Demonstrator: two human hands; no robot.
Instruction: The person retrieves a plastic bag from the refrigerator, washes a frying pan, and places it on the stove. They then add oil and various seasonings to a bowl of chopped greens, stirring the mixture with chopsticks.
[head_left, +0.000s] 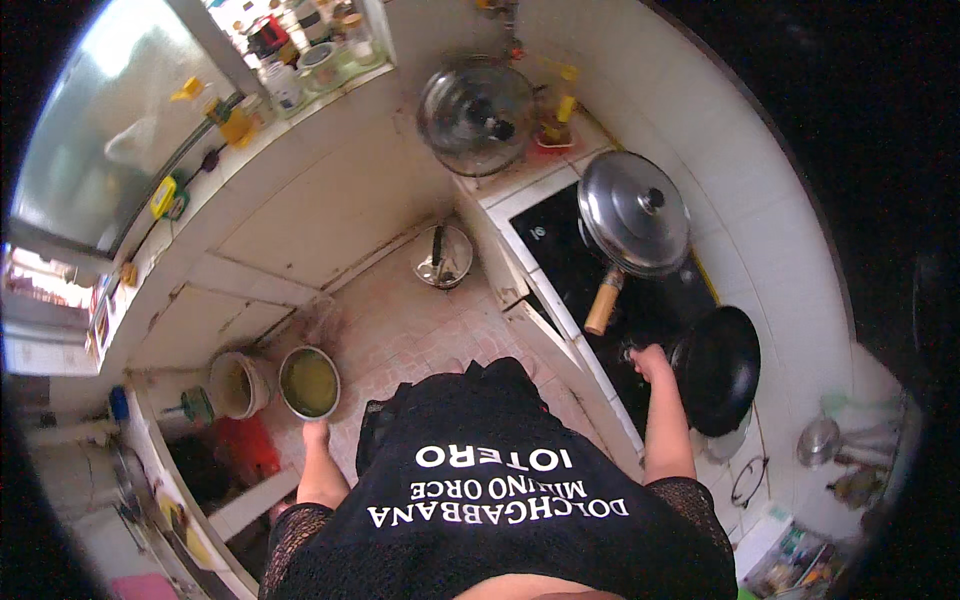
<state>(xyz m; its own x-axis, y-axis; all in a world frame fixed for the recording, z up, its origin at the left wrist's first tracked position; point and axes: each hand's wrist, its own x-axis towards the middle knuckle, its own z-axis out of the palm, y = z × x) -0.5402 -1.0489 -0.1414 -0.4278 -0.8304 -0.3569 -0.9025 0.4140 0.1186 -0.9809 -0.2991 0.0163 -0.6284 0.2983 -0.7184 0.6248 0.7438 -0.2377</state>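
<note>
My left hand (316, 432) grips the near rim of a round metal bowl (309, 384), which holds a cloudy yellow-green liquid. The bowl is over the tiled floor. Over the front part of a black glass gas cooktop (551, 225) is my right hand (651, 362), its fingers bent at a small dark part by the burner. Whether they grip that part cannot be made out. Beside this hand, a black wok (720, 371) leans against the wall tiles. Farther back on the cooktop sits a pan with a wooden handle (604, 304), covered by a domed metal lid (634, 214).
Behind the cooktop are a glass lid (476, 116) and an oil bottle (556, 124). A dustpan-like round container (442, 256) stands on the floor in the corner. A white bucket (241, 385) stands left of the bowl. Bottles (232, 124) line the window ledge, and ladles (819, 442) hang at right.
</note>
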